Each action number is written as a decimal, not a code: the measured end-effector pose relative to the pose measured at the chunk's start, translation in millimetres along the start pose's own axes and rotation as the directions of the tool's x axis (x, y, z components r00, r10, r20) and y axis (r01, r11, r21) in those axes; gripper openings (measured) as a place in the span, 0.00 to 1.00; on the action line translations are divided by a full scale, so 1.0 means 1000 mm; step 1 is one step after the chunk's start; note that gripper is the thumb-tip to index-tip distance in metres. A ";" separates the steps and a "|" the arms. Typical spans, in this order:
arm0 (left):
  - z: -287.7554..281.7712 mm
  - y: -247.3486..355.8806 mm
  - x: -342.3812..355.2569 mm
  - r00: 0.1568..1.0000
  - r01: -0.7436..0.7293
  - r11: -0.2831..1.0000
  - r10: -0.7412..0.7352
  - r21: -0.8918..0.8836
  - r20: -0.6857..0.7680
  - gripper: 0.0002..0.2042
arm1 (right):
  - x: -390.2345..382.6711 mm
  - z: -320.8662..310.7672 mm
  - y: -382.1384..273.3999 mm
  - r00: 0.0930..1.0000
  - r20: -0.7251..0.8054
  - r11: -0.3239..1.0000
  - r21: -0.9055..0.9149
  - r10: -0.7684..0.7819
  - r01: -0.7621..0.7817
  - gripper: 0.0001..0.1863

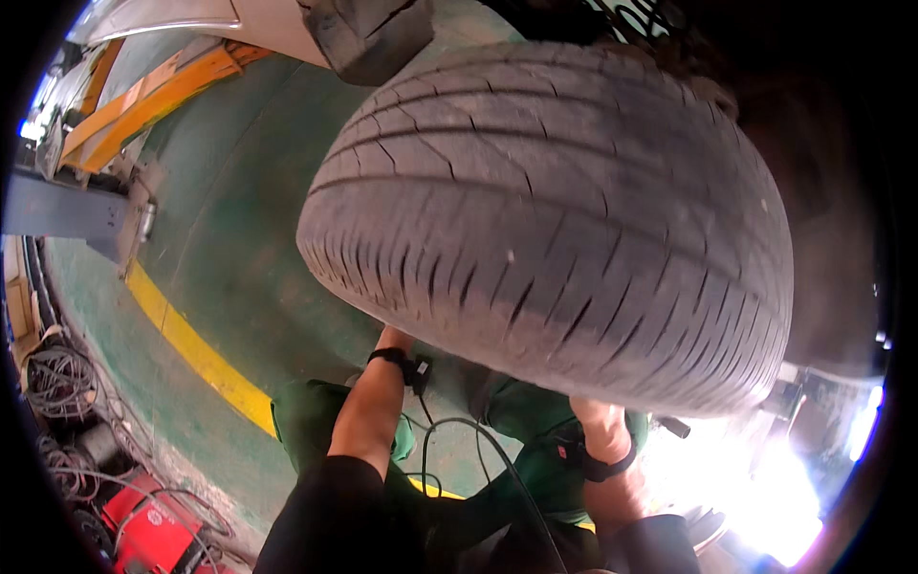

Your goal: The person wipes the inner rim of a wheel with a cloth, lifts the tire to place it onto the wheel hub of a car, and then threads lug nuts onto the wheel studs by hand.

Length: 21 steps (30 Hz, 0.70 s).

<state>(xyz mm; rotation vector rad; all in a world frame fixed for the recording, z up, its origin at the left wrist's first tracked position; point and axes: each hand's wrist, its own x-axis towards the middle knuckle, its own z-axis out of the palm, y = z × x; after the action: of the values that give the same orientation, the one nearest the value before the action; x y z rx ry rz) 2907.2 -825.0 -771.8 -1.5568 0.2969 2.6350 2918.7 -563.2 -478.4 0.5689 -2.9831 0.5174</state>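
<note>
A large worn tyre (545, 220) with grooved tread fills the upper middle and right. My left hand (394, 337) reaches up behind its lower left edge; its fingers are hidden. A black strap with a small device (416, 371) sits on that wrist, with a cable looping downward. My right hand (598, 413) is under the tyre's lower right edge, fingers also hidden, with a black strap (609, 462) round the wrist. Dark vehicle parts (660, 33) show behind the tyre's top, and a pale body panel with a dark corner piece (363, 38) above it.
An orange lift arm (167, 96) and grey steel beam (57, 210) are at the upper left. A yellow line (201, 344) crosses the green floor (220, 210). Coiled cables (62, 378) and a red machine (153, 531) lie lower left. Bright light glares at lower right.
</note>
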 end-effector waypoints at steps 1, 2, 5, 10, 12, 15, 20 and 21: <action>0.002 -0.003 0.008 0.999 -0.014 0.999 0.015 -0.037 0.040 0.22 | 0.003 0.003 -0.002 1.000 -0.023 0.999 -0.038 -0.013 0.012 0.21; 0.005 -0.006 0.016 0.996 -0.019 0.998 0.024 -0.067 0.081 0.22 | 0.008 0.003 -0.003 0.999 -0.049 0.998 -0.066 -0.024 0.020 0.21; 0.006 -0.003 0.026 0.979 -0.056 0.987 0.084 -0.154 0.183 0.21 | 0.037 -0.009 -0.029 0.880 -0.046 0.753 0.539 0.473 -0.377 0.21; 0.000 -0.002 0.022 0.971 -0.114 0.985 0.138 -0.128 0.197 0.23 | 0.032 -0.004 -0.016 0.844 -0.245 0.713 0.669 0.477 -0.208 0.23; 0.008 0.001 0.002 0.957 -0.066 0.995 0.084 -0.071 0.278 0.23 | 0.039 -0.018 -0.038 0.789 -0.311 0.732 0.637 0.529 -0.240 0.19; -0.003 0.007 0.000 0.972 -0.030 0.996 0.048 -0.079 0.232 0.23 | 0.051 -0.028 -0.065 0.697 -0.202 0.440 0.880 0.688 -0.179 0.15; 0.006 0.009 -0.022 0.960 -0.013 0.999 0.025 -0.044 0.279 0.23 | 0.041 -0.033 -0.059 0.684 -0.311 0.576 0.794 0.660 -0.194 0.26; 0.007 0.012 -0.022 0.955 -0.027 0.999 0.035 -0.029 0.296 0.23 | 0.041 -0.034 -0.061 0.655 -0.276 0.485 0.860 0.704 -0.159 0.26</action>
<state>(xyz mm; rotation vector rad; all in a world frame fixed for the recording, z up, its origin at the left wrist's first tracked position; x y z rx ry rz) 2910.0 -834.5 -747.6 -1.1453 0.2707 2.8533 2903.2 -619.7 -422.6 -0.4251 -2.0722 1.7200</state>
